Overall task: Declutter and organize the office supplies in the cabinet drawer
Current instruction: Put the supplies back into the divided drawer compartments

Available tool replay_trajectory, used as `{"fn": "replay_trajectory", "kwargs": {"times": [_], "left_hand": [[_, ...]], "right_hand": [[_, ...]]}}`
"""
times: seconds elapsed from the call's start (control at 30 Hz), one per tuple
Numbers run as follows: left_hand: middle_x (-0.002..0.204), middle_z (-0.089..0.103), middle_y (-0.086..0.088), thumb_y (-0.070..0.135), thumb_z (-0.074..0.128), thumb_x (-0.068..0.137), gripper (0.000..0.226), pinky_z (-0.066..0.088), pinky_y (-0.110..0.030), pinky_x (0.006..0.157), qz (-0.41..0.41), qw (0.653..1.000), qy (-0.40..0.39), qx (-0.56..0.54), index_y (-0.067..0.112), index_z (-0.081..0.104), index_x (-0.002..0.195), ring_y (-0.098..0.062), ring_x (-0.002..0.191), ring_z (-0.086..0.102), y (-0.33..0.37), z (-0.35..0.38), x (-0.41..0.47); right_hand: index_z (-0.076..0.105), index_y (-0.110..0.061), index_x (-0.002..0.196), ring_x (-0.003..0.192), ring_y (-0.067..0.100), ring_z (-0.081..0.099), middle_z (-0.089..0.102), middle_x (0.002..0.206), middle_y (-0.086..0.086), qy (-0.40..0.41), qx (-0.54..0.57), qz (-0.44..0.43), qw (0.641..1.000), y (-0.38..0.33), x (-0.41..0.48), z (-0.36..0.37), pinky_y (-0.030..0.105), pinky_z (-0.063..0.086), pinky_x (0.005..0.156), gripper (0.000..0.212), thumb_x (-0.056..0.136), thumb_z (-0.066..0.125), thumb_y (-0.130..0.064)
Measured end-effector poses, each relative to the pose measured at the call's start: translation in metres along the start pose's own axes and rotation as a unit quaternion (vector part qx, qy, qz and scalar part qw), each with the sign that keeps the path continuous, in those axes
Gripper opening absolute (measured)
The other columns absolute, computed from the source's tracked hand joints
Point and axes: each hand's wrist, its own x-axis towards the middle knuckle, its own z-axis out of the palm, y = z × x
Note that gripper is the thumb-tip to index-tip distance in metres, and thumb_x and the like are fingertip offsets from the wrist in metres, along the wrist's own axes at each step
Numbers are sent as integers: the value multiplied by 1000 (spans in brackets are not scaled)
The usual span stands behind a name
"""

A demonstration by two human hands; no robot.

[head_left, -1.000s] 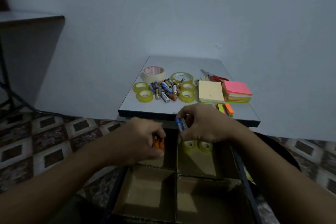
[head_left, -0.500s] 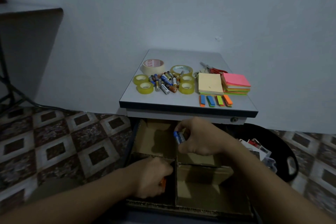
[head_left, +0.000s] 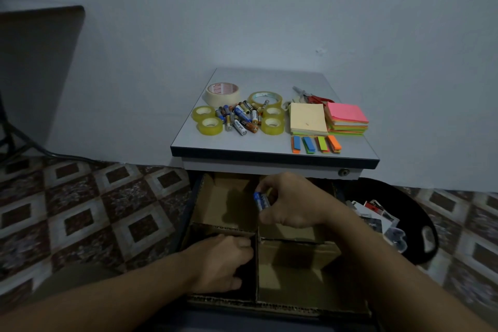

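While the open cabinet drawer (head_left: 190,213) is viewed from above, it is seen to be split into four compartments by a brown cardboard divider (head_left: 256,264). A blue-and-silver cylindrical battery (head_left: 260,201) is pinched, tilted, between the thumb and fingertips of the right hand (head_left: 293,202), which is held over the centre wall between the two far compartments. The left hand (head_left: 221,264) is lowered into the dark near-left compartment with its fingers curled downward. Whether anything is gripped there cannot be told, since the fingertips are lost in shadow.

On the grey cabinet top (head_left: 242,143) a loose pile of mixed batteries (head_left: 239,117) is laid between small rolls of clear yellowish tape (head_left: 210,125), with a wide roll of cream masking tape (head_left: 222,93) behind. To the right, a pale yellow pad of sticky notes (head_left: 307,118) is set just beside a pink-topped stack of coloured notes (head_left: 347,118). Red-handled scissors (head_left: 314,98) are partly hidden behind them, and four coloured strips of page flags (head_left: 308,144) are lined up near the front edge. A black bin holding cards (head_left: 415,202) is placed on the patterned tiled floor (head_left: 80,210) beside the cabinet.
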Motion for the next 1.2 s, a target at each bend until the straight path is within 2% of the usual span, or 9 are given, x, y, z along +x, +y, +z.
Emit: {"fn": "replay_trajectory", "kwargs": {"times": [0.23,0.4,0.53,0.67,0.77,0.9,1.07,1.13,1.2], "left_hand": [[95,58,16,40,57,94,10,53,-21,76,-28,997,60,-32,32,63,95,-1,82,58,1,-36,-25],[61,57,14,40,52,89,25,48,-17,56,-91,945,308,-61,28,61,69,-7,60,59,-14,-72,-51],[57,60,13,36,54,87,27,40,-16,48,-176,903,387,-64,26,64,64,-7,57,59,-41,-74,-57],[68,67,12,22,62,90,22,51,-29,59,-253,883,380,-108,22,69,69,-3,63,61,-61,-63,-59],[73,64,17,23,63,92,20,44,-19,59,-277,891,338,-122,24,71,74,2,68,59,-65,-60,-57],[79,65,15,20,63,92,16,37,-7,56,-276,893,325,-143,20,73,80,4,71,58,-65,-59,-51],[84,65,8,15,65,90,15,42,-14,64,-260,897,321,-156,19,73,78,-2,75,59,-69,-55,-48],[84,64,8,14,65,90,16,42,-16,65,-259,897,319,-160,20,73,76,-3,75,59,-71,-55,-49],[84,63,7,13,65,90,17,45,-20,67,-260,897,318,-164,20,72,76,-4,75,59,-72,-54,-48]], "right_hand": [[56,-22,126,92,11,61,60,105,-3,9,1,7,1000,-5,-8,4,24,55,73,51,80,78,-28],[55,-27,125,90,9,60,58,104,-8,15,5,-9,1000,-22,-18,23,25,56,78,49,81,77,-29],[57,-27,120,85,9,61,59,102,-7,-18,21,-24,999,-40,-17,48,24,56,74,43,82,77,-27],[63,-18,113,83,12,64,64,97,-2,-58,37,-31,997,-49,-13,75,30,60,74,38,79,79,-24],[65,-12,116,98,19,62,66,108,5,-83,22,-13,996,-50,-7,96,35,58,84,44,78,79,-27],[65,-4,109,96,22,64,66,109,11,-97,-9,21,995,-45,12,123,24,51,70,39,78,78,-25],[61,0,113,107,30,63,63,117,18,-93,-62,52,992,-41,30,146,31,55,88,28,87,69,-8],[62,-1,110,104,31,64,63,114,18,-77,-67,48,994,-40,34,153,31,55,84,22,88,65,-3],[64,-4,99,96,27,65,66,105,15,-56,-60,42,996,-36,38,158,24,52,66,9,90,64,-5]]}}
